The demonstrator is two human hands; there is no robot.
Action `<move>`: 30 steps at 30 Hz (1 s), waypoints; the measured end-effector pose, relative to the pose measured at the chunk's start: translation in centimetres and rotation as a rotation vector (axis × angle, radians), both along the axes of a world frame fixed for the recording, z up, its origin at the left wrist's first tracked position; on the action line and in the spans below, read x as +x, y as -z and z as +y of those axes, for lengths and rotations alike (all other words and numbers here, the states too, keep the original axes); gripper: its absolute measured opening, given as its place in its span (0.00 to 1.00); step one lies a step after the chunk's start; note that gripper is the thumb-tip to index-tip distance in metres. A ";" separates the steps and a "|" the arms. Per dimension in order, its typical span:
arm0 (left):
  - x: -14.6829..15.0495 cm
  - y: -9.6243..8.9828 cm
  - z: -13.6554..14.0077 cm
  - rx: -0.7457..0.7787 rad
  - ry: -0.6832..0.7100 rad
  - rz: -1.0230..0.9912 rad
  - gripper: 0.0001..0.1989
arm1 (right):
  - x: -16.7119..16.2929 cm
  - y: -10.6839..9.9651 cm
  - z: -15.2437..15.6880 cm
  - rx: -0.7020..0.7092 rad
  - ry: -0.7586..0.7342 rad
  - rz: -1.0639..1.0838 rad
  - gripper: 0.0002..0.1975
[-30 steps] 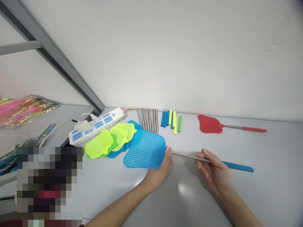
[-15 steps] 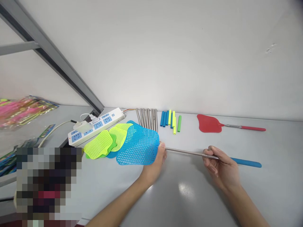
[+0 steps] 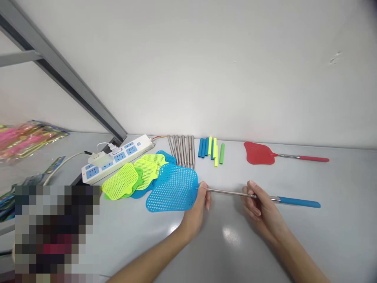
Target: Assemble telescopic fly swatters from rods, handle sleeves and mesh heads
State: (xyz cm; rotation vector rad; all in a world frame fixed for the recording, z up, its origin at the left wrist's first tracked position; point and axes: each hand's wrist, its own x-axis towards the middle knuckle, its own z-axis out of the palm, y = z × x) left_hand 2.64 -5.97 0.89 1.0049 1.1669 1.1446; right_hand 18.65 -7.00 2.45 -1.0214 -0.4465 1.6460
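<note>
Both my hands grip one blue fly swatter (image 3: 176,192) with a metal telescopic rod and a blue grip sleeve at its right end. My left hand (image 3: 196,212) pinches the neck where the perforated head meets the rod. Further right, my right hand (image 3: 262,210) is closed around the metal shaft, just left of the blue sleeve. Beneath and behind the held head lie loose yellow swatter heads (image 3: 119,181), a green one (image 3: 138,179) and blue ones (image 3: 165,157).
A white power strip (image 3: 140,143) with plugs lies at the back left. Metal rods (image 3: 184,151) and coloured sleeves (image 3: 203,147) line the wall. A red fly swatter (image 3: 259,153) lies back right. Bagged items (image 3: 29,137) sit far left, below a metal frame post (image 3: 73,82).
My right hand has shifted left along the shaft, baring metal between it and the blue sleeve. The swatter head has dropped slightly toward me.
</note>
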 end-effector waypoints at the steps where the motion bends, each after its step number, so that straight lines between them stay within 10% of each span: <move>1: 0.1 0.0 0.0 -0.011 0.006 -0.010 0.19 | -0.3 0.0 -0.1 -0.021 -0.005 0.000 0.14; 13: 1.9 0.5 -1.6 -0.133 0.448 0.016 0.25 | -3.4 2.0 -1.9 -0.054 -0.155 0.037 0.15; 30: 0.5 -1.4 -0.2 -0.234 0.522 -0.037 0.20 | -1.2 0.9 -0.2 -0.106 0.201 -0.014 0.14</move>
